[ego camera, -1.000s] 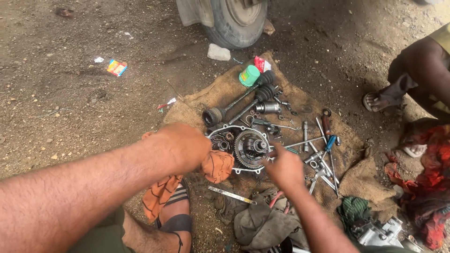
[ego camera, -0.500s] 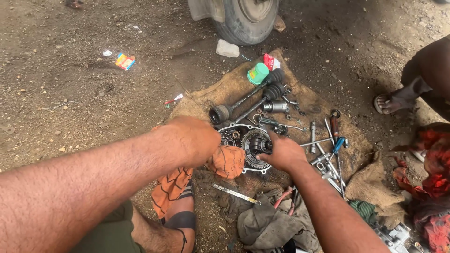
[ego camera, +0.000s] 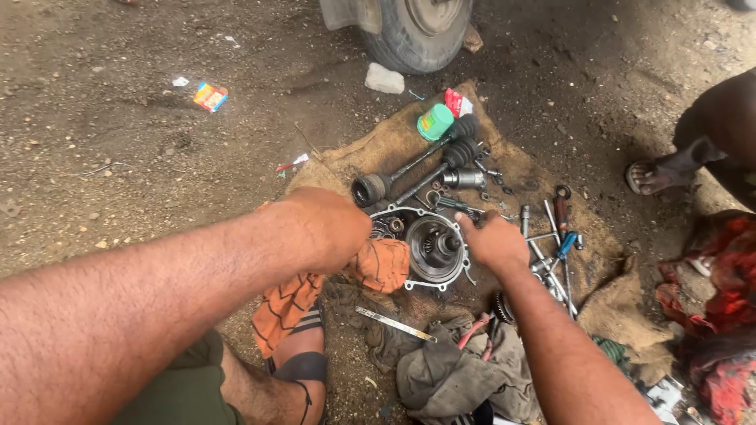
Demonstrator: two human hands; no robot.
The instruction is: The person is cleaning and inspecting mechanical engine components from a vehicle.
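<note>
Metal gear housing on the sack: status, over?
Left hand presses orange rag on housing. Right hand grips its rim. Nothing blocking.

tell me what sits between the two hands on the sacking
In the head view, a round metal gear housing lies between the left hand and right hand, with an orange cloth.

both forearms are bare, with no sleeves, watch or rings in view. the left hand (ego camera: 327,228) and the right hand (ego camera: 494,242) wear no gloves. olive green shorts (ego camera: 185,386) cover the thigh at the bottom edge. the foot wears a dark sandal (ego camera: 303,358) with broad grey-black straps across the top and a thin loop hanging beside the ankle.
</note>
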